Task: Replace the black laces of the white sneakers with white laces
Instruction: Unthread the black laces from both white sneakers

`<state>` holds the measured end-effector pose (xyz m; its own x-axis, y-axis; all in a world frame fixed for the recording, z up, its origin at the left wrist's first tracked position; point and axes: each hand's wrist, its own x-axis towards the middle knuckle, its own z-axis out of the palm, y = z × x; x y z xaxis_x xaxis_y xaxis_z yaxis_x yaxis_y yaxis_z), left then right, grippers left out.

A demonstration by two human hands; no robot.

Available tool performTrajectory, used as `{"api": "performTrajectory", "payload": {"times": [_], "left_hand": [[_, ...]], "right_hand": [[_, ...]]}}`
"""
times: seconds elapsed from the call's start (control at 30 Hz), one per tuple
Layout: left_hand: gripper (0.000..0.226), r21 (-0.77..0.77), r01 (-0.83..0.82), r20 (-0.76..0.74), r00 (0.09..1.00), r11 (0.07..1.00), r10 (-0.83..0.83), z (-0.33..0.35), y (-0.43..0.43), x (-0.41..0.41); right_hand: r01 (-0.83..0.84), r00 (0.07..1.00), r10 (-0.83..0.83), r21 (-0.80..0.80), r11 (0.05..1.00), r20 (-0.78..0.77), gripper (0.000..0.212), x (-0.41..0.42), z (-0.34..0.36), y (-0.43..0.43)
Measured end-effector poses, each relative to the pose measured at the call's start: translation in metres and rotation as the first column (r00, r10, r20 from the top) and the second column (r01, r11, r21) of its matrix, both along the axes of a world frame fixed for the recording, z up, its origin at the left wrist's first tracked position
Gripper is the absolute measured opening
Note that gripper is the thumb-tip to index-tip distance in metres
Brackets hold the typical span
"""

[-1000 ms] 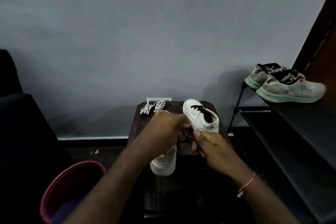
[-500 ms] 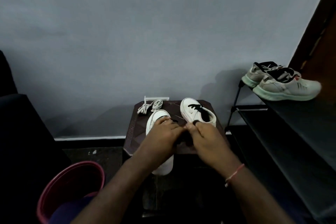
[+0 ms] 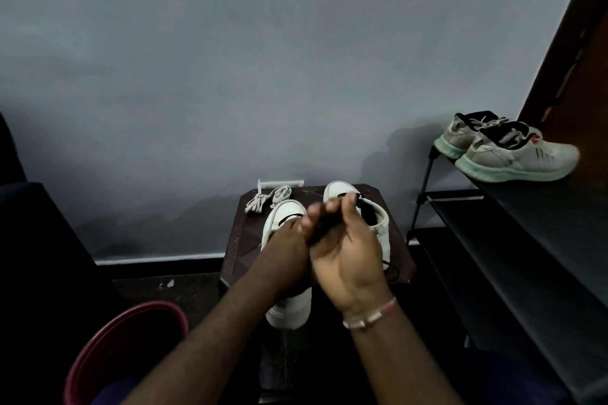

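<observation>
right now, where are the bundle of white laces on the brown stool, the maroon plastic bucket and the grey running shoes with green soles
white laces [image 3: 280,194]: head view, right-hand loop of the bundle
maroon bucket [image 3: 131,332]: head view, inner wall
grey running shoes [image 3: 513,159]: head view, side of the nearer shoe

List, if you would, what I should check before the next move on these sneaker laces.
1. Grip on the black lace: ok, the right hand curls round it.
2. Hold of the left hand on the near sneaker: cannot tell, its fingers are blurred.
3. Lacing out of the far sneaker: not ok, black crosses its tongue.
4. Supply of white laces: ok, bundled on the table, far left corner.
</observation>
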<state>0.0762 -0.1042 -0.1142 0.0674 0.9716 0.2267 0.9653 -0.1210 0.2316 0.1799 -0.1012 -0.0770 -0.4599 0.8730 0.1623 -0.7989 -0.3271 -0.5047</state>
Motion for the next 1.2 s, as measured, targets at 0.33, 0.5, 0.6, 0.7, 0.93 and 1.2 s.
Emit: {"api": "performTrajectory", "payload": {"times": [0.33, 0.5, 0.6, 0.7, 0.93, 1.2], "left_hand": [[0.058, -0.009, -0.247, -0.001, 0.969, 0.969, 0.247, -0.006, -0.007, 0.007], [0.071, -0.103, -0.296, -0.021, 0.955, 0.95, 0.295, -0.002, 0.004, 0.004], [0.051, -0.132, -0.264, -0.022, 0.964, 0.955, 0.264, 0.0, 0.012, 0.001], [0.038, -0.139, -0.254, 0.004, 0.966, 0.957, 0.257, 0.0, 0.012, 0.001], [0.035, 0.067, -0.298, 0.063, 0.954, 0.952, 0.294, -0.012, -0.007, 0.012], [0.028, 0.102, -0.314, 0.117, 0.946, 0.944, 0.302, -0.013, -0.011, 0.011]], "right_hand": [[-0.586, -0.27, -0.828, 0.599, 0.546, 0.491, 0.028, -0.001, -0.003, 0.051], [-0.619, -0.306, -0.477, 0.209, 0.757, 0.824, 0.036, 0.04, -0.007, 0.047], [-0.565, 0.337, 0.259, -0.026, 0.824, 0.905, 0.045, 0.057, -0.011, 0.019], [-0.467, 0.864, 0.451, 0.021, 0.884, 0.226, 0.046, 0.049, 0.003, -0.007], [0.342, 0.423, -0.882, 0.865, 0.367, 0.207, 0.04, 0.014, 0.026, 0.034], [-0.712, -0.417, -0.857, 0.478, 0.515, 0.303, 0.032, 0.047, 0.016, 0.044]]}}
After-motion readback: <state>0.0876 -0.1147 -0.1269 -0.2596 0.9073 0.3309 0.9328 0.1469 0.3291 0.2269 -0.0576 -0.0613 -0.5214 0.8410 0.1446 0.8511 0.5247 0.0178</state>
